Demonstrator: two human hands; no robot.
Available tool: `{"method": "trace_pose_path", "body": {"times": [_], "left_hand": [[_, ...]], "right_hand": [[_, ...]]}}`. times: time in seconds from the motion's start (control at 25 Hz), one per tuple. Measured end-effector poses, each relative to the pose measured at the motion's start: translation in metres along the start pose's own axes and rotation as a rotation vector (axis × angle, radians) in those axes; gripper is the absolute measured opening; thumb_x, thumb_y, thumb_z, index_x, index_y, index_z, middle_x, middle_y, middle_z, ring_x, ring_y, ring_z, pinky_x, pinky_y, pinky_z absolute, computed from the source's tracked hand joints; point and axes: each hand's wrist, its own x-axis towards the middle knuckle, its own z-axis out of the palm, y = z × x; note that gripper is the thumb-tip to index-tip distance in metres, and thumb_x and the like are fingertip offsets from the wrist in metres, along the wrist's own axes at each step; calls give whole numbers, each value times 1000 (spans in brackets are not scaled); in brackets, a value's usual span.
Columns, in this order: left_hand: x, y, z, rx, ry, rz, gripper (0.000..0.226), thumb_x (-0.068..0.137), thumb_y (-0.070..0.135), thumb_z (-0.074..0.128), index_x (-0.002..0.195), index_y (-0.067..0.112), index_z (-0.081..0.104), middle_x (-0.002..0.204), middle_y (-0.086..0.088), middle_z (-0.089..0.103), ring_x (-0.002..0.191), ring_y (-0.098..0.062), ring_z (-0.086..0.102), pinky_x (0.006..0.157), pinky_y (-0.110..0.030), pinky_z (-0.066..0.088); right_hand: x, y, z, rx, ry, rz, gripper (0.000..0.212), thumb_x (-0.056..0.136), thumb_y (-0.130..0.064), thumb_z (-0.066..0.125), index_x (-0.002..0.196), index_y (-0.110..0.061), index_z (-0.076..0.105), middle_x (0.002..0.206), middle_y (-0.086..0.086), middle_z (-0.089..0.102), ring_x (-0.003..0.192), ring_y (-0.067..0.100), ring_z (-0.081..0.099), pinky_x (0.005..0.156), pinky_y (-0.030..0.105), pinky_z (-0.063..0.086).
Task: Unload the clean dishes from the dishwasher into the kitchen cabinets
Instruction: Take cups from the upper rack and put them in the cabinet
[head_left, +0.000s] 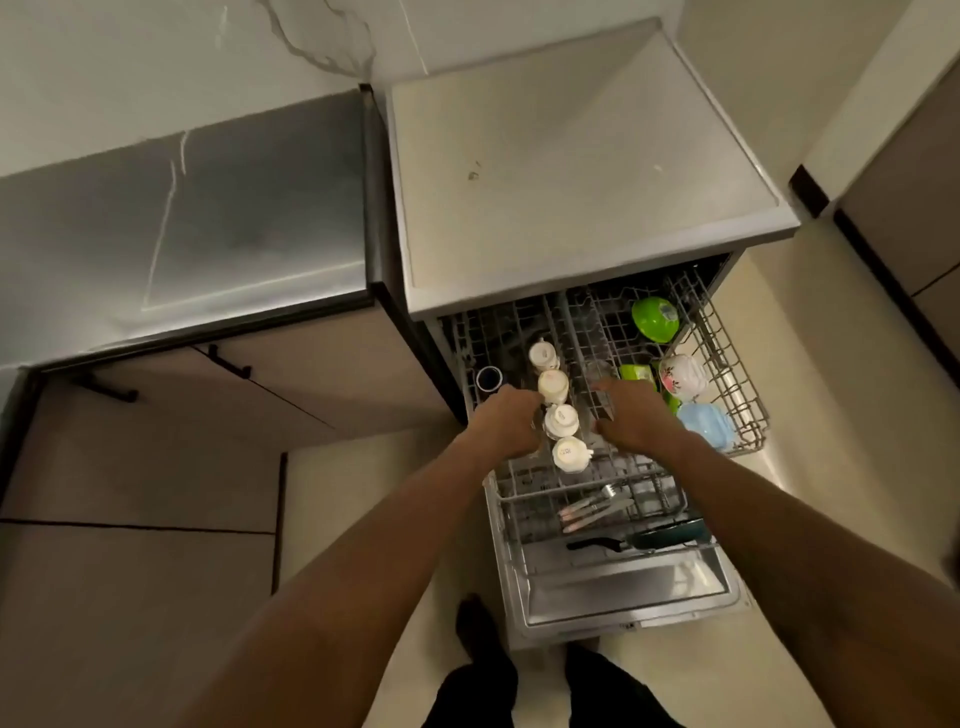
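Fingers (530, 400) of the left hand (506, 421) and right hand (636, 415) dip among white cups (553, 387) in the rack (727, 358); grip unclear.

A white wall (156, 62) with grey marble veining rises behind a glossy grey countertop (208, 208), which carries a soft sheen under dim, warm light. Below it stand beige base cabinets (130, 467) with black bar handles (228, 362) (two show, both slanted in this wide view), and the floor (363, 493) is pale cream. At the right edge another beige unit (914, 197) sits on a dark plinth (808, 192).
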Motion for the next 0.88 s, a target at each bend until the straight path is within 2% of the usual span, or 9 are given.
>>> {"method": "trace_pose_path", "body": {"times": [0.12,0.24,0.36,0.48,0.56,0.64,0.76,0.88], "left_hand": [[46,0,36,16,-49,4,19,80,25,66,98,17,66,92,-5,69,82,-27,66,68,-38,56],[90,-1,64,95,-78,64,15,81,20,65,96,19,63,93,-3,69,84,-27,68,66,-40,58],[138,-9,105,230,-132,130,39,76,9,69,113,18,60,104,-5,67,92,-28,69,69,-42,60],[147,-5,116,334,-211,207,50,79,6,67,127,15,53,117,-8,61,101,-31,66,75,-44,59],[148,-7,122,376,-176,262,65,82,1,66,141,13,43,136,-10,52,114,-33,58,80,-44,57],[150,-9,128,398,-125,274,73,82,0,66,147,13,35,147,-11,42,124,-34,51,86,-46,53],[159,-12,137,484,-122,282,68,86,4,64,146,15,36,143,-12,44,126,-37,48,85,-47,52],[164,-9,137,458,-164,276,45,94,12,59,138,11,48,134,-15,51,124,-39,50,92,-48,50]], "right_hand": [[21,21,48,27,-57,18,51,77,-24,78,126,-12,65,115,13,71,107,34,66,87,37,53],[41,36,101,52,-97,32,49,76,-34,74,121,-19,65,108,8,72,98,31,69,79,36,57],[58,49,140,-20,-175,-15,55,75,-35,75,126,-25,59,115,3,68,103,26,66,81,38,58],[67,59,156,-114,-185,-64,62,78,-31,76,135,-23,52,122,2,63,109,27,63,84,39,56],[75,67,164,-135,-185,-41,62,77,-33,77,133,-22,51,121,2,64,107,26,64,83,40,56],[82,70,169,-154,-190,-14,60,76,-38,79,127,-21,54,117,1,67,101,25,67,82,39,57],[93,70,178,-244,-191,-34,54,77,-41,79,121,-19,58,112,3,69,97,26,69,81,36,56],[96,70,182,-283,-176,-76,50,79,-37,77,120,-15,60,110,6,70,97,28,70,80,35,54]]}}
